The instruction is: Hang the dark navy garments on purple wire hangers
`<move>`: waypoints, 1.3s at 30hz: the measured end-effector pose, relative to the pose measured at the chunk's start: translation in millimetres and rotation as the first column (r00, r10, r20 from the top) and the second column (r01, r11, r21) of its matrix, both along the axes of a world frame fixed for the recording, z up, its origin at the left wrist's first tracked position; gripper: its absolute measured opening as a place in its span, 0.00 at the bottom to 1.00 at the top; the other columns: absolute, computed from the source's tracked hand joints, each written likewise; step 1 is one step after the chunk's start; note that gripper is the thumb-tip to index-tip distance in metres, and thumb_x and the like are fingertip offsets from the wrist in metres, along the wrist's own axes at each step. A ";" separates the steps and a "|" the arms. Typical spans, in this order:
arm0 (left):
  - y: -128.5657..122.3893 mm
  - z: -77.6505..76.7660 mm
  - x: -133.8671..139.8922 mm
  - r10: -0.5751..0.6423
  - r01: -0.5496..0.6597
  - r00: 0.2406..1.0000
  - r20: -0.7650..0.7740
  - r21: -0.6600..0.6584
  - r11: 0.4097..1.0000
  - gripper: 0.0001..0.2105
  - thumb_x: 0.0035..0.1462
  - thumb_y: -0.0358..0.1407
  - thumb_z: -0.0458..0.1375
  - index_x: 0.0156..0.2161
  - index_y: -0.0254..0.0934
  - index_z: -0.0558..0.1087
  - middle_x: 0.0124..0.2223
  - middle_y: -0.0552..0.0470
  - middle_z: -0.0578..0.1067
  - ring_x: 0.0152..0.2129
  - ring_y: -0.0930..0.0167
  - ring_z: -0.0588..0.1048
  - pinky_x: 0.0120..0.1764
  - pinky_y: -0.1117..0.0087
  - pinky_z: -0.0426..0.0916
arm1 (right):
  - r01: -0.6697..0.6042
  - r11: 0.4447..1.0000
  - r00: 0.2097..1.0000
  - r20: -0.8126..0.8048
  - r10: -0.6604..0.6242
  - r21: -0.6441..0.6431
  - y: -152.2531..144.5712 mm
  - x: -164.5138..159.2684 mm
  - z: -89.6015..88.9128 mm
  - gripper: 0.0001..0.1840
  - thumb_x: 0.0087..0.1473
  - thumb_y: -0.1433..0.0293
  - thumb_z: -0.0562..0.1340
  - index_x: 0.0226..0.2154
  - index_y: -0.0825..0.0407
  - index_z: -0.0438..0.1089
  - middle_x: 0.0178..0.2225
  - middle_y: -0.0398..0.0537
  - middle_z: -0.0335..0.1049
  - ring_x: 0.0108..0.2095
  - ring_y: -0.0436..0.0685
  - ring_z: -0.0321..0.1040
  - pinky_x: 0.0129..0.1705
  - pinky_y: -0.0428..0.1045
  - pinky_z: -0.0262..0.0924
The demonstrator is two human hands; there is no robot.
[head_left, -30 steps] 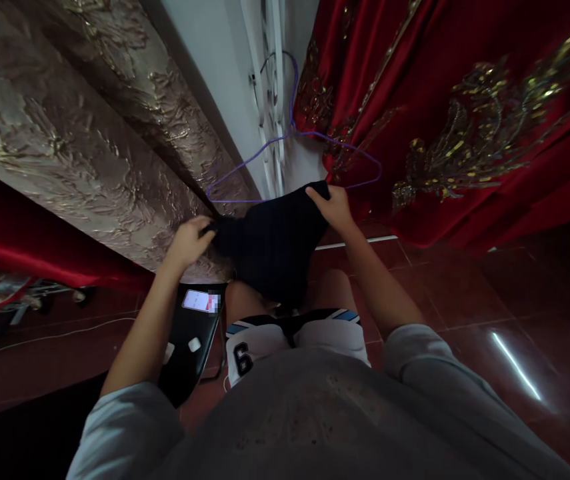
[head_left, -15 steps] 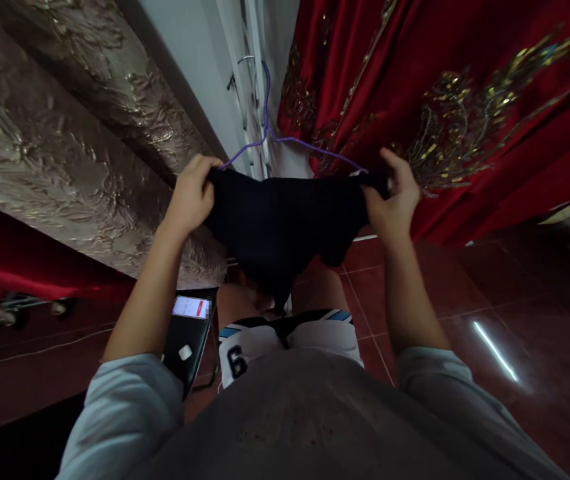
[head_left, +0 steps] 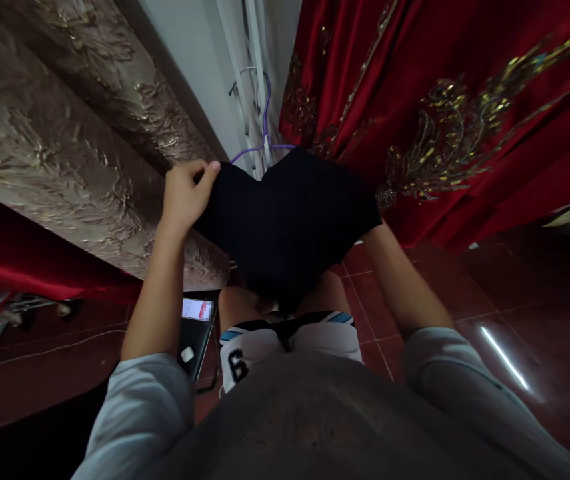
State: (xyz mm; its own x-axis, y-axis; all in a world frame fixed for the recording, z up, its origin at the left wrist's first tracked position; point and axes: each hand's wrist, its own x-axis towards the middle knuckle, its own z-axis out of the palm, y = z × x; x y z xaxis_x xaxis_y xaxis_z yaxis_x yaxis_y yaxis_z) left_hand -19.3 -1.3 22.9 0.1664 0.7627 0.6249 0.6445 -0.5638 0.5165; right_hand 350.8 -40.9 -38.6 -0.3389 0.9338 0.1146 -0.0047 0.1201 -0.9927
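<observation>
A dark navy garment (head_left: 285,213), shaped like a short-sleeved top, hangs on a thin purple hanger (head_left: 266,130) in front of me. The hanger's hook is at a white metal stand, and its arms run down into the cloth. My left hand (head_left: 187,193) is closed on the garment's left shoulder, thumb uppermost at the hanger's end. On the other side, my right forearm (head_left: 405,280) goes in under the garment's right edge. Cloth covers my right hand there, so its fingers are hidden.
Beige embossed curtains (head_left: 79,147) hang at left, red sequined drapes (head_left: 445,147) at right. The white metal stand (head_left: 237,40) rises between them. By my left knee, a black stool (head_left: 199,343) bears a lit phone (head_left: 196,309) and a small white case (head_left: 187,354).
My right hand has let go of the outside of the right shoulder and slipped beneath the cloth. The garment's right side now covers the hanger's right arm. My left hand keeps its grip.
</observation>
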 end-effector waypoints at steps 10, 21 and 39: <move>-52.3 27.1 47.3 -0.402 0.415 0.901 0.165 -0.058 0.908 0.24 0.59 0.53 0.64 0.56 0.44 0.73 0.60 0.46 0.74 0.64 0.57 0.68 0.66 0.50 0.62 | 0.355 0.926 0.925 -0.190 -0.328 0.129 -72.0 -6.7 62.4 0.11 0.59 0.59 0.66 0.35 0.50 0.74 0.28 0.43 0.71 0.28 0.50 0.69 0.28 0.45 0.63; -125.5 35.3 34.3 -0.253 0.612 0.790 0.559 -0.743 0.269 0.13 0.63 0.44 0.61 0.47 0.38 0.76 0.25 0.55 0.69 0.15 0.78 0.64 0.18 0.76 0.62 | -0.289 0.901 0.917 0.364 0.163 0.323 -95.0 -62.7 33.1 0.14 0.64 0.59 0.62 0.47 0.49 0.74 0.47 0.48 0.76 0.49 0.56 0.73 0.55 0.55 0.66; -95.1 -40.3 6.7 0.072 -0.037 0.960 -0.270 0.134 0.990 0.18 0.68 0.42 0.55 0.60 0.43 0.73 0.38 0.49 0.81 0.28 0.67 0.77 0.36 0.66 0.69 | 0.547 0.798 0.837 -0.171 -0.520 0.254 39.0 -30.3 46.0 0.34 0.56 0.32 0.51 0.37 0.43 0.67 0.34 0.49 0.73 0.50 0.55 0.66 0.47 0.50 0.63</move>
